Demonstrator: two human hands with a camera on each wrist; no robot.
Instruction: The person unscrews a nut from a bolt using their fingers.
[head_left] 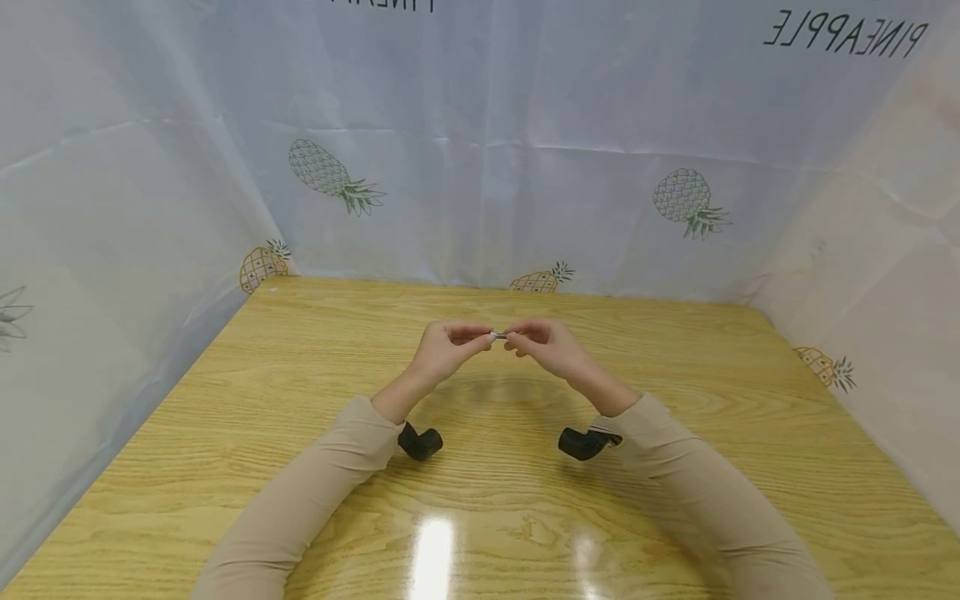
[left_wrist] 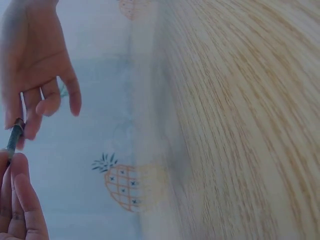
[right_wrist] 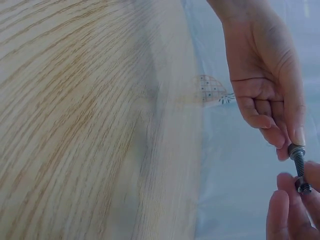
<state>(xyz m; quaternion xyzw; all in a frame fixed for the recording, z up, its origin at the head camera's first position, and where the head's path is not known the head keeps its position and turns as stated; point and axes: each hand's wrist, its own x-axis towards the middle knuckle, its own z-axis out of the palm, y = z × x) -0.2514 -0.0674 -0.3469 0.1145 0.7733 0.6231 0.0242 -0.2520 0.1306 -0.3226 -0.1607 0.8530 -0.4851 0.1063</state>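
A small metal bolt (head_left: 498, 335) is held between both hands above the table, lying roughly level. Its threaded shank (right_wrist: 299, 163) shows between a rounded head (right_wrist: 297, 150) and a dark, wider nut (right_wrist: 303, 185) at the other end. My left hand (head_left: 444, 350) pinches the head end between thumb and fingertips. From the other side, the fingertips of my right hand (head_left: 553, 348) pinch the nut end. In the left wrist view, the left fingers partly hide the head end of the bolt.
A wood-grain table (head_left: 495, 508) spreads below the hands. White curtains (head_left: 480, 208) printed with pineapples enclose its back and sides. Black curved pieces jut from beneath both sleeves, one at the left wrist (head_left: 421, 443) and another at the right (head_left: 585, 444).
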